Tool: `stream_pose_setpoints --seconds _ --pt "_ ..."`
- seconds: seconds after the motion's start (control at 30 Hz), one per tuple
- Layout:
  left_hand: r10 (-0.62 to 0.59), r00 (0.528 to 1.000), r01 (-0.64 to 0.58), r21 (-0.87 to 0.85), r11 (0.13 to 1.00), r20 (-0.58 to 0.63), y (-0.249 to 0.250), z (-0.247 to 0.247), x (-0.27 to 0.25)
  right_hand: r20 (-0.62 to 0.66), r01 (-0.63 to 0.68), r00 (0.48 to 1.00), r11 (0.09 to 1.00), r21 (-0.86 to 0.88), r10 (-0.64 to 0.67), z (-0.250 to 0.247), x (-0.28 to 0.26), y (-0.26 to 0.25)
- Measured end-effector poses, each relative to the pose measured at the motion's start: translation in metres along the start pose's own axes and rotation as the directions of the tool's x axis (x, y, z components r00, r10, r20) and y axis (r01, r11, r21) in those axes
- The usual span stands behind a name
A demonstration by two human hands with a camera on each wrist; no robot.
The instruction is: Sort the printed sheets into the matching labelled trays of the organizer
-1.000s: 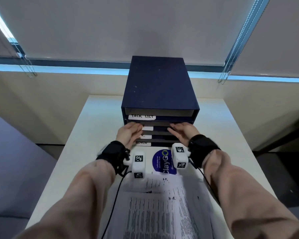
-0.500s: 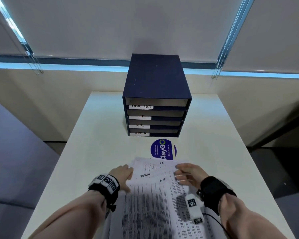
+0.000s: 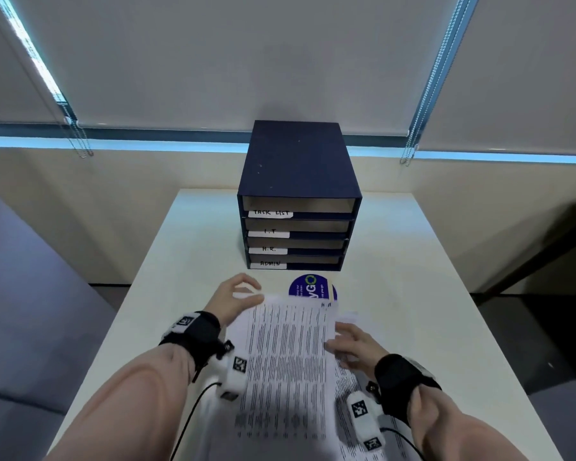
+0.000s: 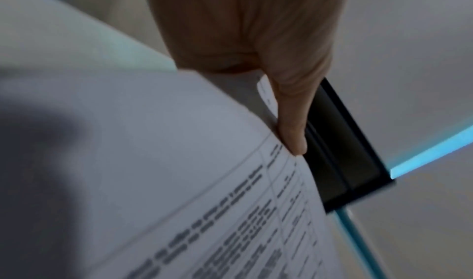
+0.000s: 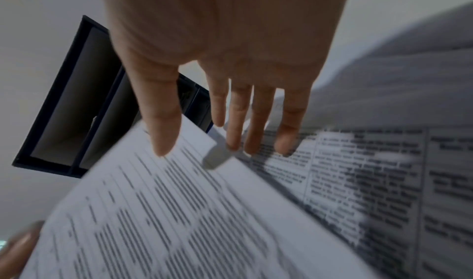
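Lifted since half a second ago, one white printed sheet (image 3: 286,354) is rising off the white tabletop (image 3: 413,277) (blurred), left hand (image 3: 230,302) pinching its corner, right hand (image 3: 353,344) fingers (image 5: 238,117) spread alongside.

The organizer (image 3: 299,207) carries four white handwritten labels, top to bottom: "TASK LIST" (image 3: 270,213), "I.T" (image 3: 269,232), "H.R." (image 3: 268,249), "ADMIN" (image 3: 269,264). The blue round sticker (image 3: 313,287) shows "yGO". The top sheet (image 3: 286,354) has "H.R" at its corner; its print is unreadable.

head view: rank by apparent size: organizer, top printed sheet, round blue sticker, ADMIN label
1. top printed sheet, though nearness to the camera inflates it
2. organizer
3. round blue sticker, partly covered
4. ADMIN label
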State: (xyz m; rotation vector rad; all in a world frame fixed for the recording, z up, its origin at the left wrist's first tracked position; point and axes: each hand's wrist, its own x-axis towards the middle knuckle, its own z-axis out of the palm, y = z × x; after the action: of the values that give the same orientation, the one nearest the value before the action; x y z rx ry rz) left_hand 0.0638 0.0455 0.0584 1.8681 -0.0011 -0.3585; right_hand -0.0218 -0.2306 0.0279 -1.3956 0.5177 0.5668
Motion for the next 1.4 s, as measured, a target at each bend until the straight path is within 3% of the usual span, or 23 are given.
stream_pose_setpoints --seconds 0.17,0.33,0.53,0.73,0.87,1.0,1.2,1.27,1.4 --pt "-0.046 0.998 0.032 -0.264 0.964 -0.045 0.013 -0.01 0.018 0.093 0.032 0.995 0.999 -0.044 -0.028 0.004 0.002 -0.004" --pt "-0.042 0.994 0.014 -0.27 0.963 -0.1 0.018 -0.004 0.027 0.081 0.03 0.996 0.999 -0.021 -0.028 0.002 0.003 -0.013" --pt "-0.058 0.996 0.032 -0.315 0.949 -0.072 0.015 -0.009 0.027 0.107 0.033 0.994 0.999 0.027 -0.035 0.003 -0.001 -0.017" --pt "-0.153 0.982 0.098 -0.4 0.911 -0.108 0.015 -0.005 0.032 -0.028 0.078 0.997 0.994 0.072 -0.076 0.008 -0.013 -0.008" --pt "-0.302 0.953 0.274 -0.421 0.865 0.001 0.001 0.014 0.028 -0.147 0.043 0.988 0.999 0.033 -0.038 0.003 0.01 -0.006" --pt "-0.314 0.933 0.359 -0.458 0.813 0.174 0.006 0.028 0.019 -0.217 -0.006 0.976 0.999 -0.032 -0.001 -0.001 0.027 -0.039" --pt "-0.344 0.899 0.436 -0.465 0.771 0.271 -0.011 0.023 0.035 -0.277 -0.001 0.959 0.982 -0.19 -0.052 -0.011 0.096 -0.104" --pt "-0.342 0.896 0.434 -0.391 0.811 0.284 -0.007 0.022 0.042 -0.262 0.042 0.961 0.984 -0.175 -0.088 -0.014 0.118 -0.119" --pt "-0.353 0.92 0.391 -0.328 0.86 0.171 -0.01 0.028 0.06 -0.182 0.072 0.979 0.991 -0.115 -0.093 -0.011 0.114 -0.121"
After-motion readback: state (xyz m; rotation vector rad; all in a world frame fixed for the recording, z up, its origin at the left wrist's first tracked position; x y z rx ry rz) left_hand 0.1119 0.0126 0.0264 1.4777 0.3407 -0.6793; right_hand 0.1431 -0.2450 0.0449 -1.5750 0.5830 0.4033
